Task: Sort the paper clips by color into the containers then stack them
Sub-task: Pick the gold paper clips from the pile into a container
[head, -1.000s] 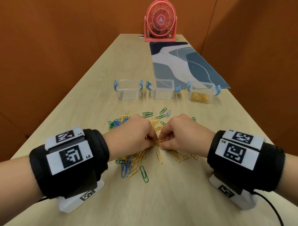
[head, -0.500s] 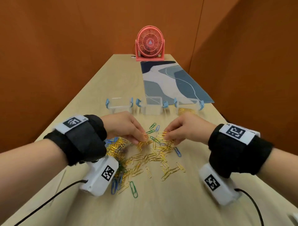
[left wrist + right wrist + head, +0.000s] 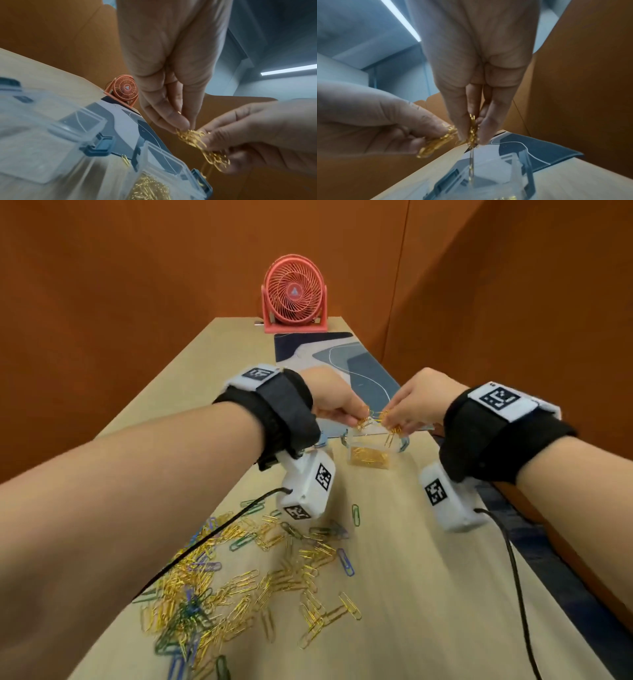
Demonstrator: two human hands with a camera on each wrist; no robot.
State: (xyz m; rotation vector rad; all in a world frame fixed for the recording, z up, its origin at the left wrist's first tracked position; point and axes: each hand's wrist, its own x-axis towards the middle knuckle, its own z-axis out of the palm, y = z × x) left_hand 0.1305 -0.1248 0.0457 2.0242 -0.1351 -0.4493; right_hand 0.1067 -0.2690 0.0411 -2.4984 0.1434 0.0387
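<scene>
Both hands hover side by side over the rightmost clear container (image 3: 370,440), which holds a layer of gold paper clips (image 3: 369,457). My left hand (image 3: 354,417) pinches a tangle of gold clips (image 3: 436,143) at its fingertips. My right hand (image 3: 392,422) pinches another bunch (image 3: 472,131), and one clip (image 3: 471,163) hangs down from it towards the open container (image 3: 518,174). A mixed pile of gold, green and blue clips (image 3: 257,570) lies on the table nearer me. In the left wrist view, the middle container (image 3: 56,128) shows no clips inside.
A pink fan (image 3: 294,294) stands at the table's far end, with a blue patterned mat (image 3: 359,364) in front of it. The table's right edge (image 3: 534,546) runs close beside the gold container. Black cables (image 3: 219,532) trail from both wrist cameras across the pile.
Both hands lifted off the clip pile with gold clips pinched and moved forward and right, over the right container. The head view tilted up and followed them.
</scene>
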